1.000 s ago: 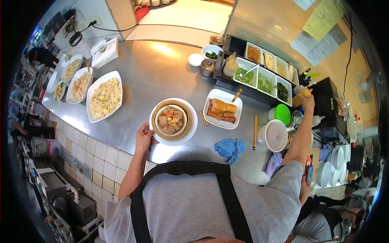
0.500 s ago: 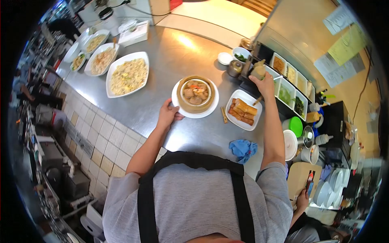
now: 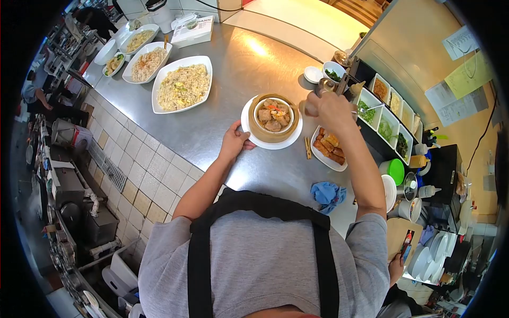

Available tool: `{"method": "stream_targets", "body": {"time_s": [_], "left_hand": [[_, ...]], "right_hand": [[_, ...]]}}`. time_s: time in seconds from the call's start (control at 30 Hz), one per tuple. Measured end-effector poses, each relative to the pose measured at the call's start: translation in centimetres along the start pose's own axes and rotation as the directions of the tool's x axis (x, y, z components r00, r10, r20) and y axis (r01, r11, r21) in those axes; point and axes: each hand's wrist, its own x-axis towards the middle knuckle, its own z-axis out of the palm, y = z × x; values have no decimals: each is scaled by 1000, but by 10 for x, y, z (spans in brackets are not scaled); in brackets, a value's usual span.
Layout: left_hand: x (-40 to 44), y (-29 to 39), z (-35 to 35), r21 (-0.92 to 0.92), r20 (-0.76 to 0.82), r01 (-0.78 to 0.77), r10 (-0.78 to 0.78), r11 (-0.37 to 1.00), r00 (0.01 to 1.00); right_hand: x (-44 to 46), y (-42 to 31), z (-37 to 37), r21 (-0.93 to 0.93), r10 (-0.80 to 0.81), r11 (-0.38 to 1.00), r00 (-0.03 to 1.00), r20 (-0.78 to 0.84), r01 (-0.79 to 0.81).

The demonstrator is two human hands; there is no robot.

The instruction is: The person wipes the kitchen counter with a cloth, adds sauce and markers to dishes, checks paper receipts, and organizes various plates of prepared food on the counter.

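My left hand [image 3: 235, 142] grips the left rim of a white round plate [image 3: 292, 139], thumb on top. On the plate stands a round bamboo steamer [image 3: 258, 132] with a bowl of meat chunks and red-orange bits [image 3: 273, 116] inside. My right hand [image 3: 331, 112] is just right of the steamer, fingers curled downward around something blurred that I cannot make out. Partly under my right forearm is a white dish [image 3: 334, 166] of browned rolls [image 3: 328, 147]. A small wooden piece [image 3: 307, 148] lies beside that dish.
Several white dishes of rice [image 3: 183, 87] stand at the back left. To the right is a rack of topping tubs [image 3: 386, 129]; a metal pot [image 3: 326, 85] stands near it. A blue cloth [image 3: 328, 196] lies close to me. Another person's hand [image 3: 396, 267] shows at lower right.
My right hand has moved left from the topping rack towards the steamer. My left hand still holds the plate. The whole view has shifted slightly to the right.
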Motion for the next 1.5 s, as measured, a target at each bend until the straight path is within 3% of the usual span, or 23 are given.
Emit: {"method": "stream_targets", "body": {"time_s": [0.13,0.23,0.3,0.37,0.47,0.53,0.57,0.67,0.77,0.87,1.0,1.03,1.1,1.3,1.37,1.43,1.5], "left_hand": [[-4,6,3,4,-12,3,-3,1000,1000],[-2,2,1,9,-1,-2,2,1000,1000],[-1,2,1,8,-12,-5,5,1000,1000],[-2,2,1,3,-4,-10,10,1000,1000],[-3,5,2,-8,14,-9,9,1000,1000],[-5,9,4,-5,4,3,-3,1000,1000],[-8,13,6,8,-21,13,-13,1000,1000],[-6,9,6,7,-18,10,-10,1000,1000],[-4,9,8,38,-29,1,0,999,1000],[-3,5,6,56,-38,8,-6,998,999],[-3,9,8,52,-47,11,-9,999,999],[-6,12,10,60,-54,13,-9,998,999],[-6,11,9,65,-47,6,-3,998,999],[-6,7,8,98,-85,2,7,995,996],[3,-1,3,130,-51,-24,31,991,998],[-2,6,7,127,-48,-9,15,992,999],[-4,8,5,129,-36,-1,5,992,999]], "right_hand": [[-2,-16,7,5,-168,986,981,-96,169],[-1,-16,6,92,-36,995,998,-41,40],[-5,-3,8,293,-25,956,998,61,6],[-10,14,10,500,-9,862,983,184,-85],[-16,56,43,835,150,550,986,-73,-21],[-24,76,27,829,431,536,896,-107,-158],[-23,93,32,842,457,539,850,-261,-31],[-20,135,58,777,666,622,589,-457,-101],[-12,155,85,839,752,541,475,-457,-49],[-10,155,83,872,805,483,433,-406,-81],[-18,139,67,841,828,526,301,-473,-125],[-17,148,77,800,822,564,238,-518,-205],[-28,152,79,851,877,474,213,-432,-226],[-27,134,87,901,868,430,298,-397,-52],[-22,108,75,939,817,309,463,-343,151],[-8,103,90,851,819,466,482,-312,-242],[3,98,109,841,823,444,512,-246,-310]]}}
